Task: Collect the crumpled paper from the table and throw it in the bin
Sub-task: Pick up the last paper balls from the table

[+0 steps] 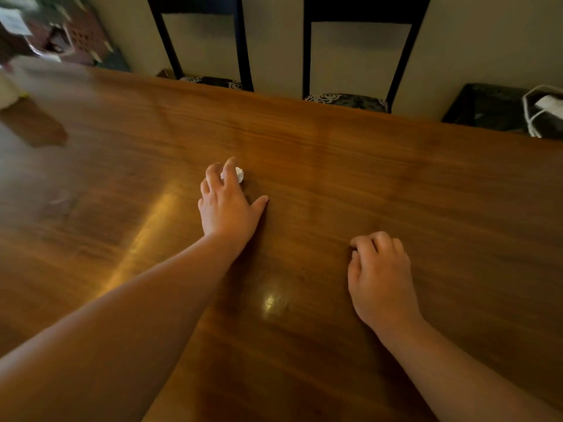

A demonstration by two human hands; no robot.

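A small white ball of crumpled paper [239, 174] lies on the wooden table [396, 184] near its middle. My left hand [227, 204] reaches over it with the fingers spread; the fingertips lie on the ball and cover most of it, and the thumb points off to the right. My right hand [379, 278] rests on the table nearer to me, fingers curled under, holding nothing that I can see. No bin is in view.
Two dark chairs [210, 41] [359, 53] stand against the table's far edge. A dark side table [487, 108] with white cables [539, 111] is at the far right. A blurred white object [9, 89] sits at the table's left end.
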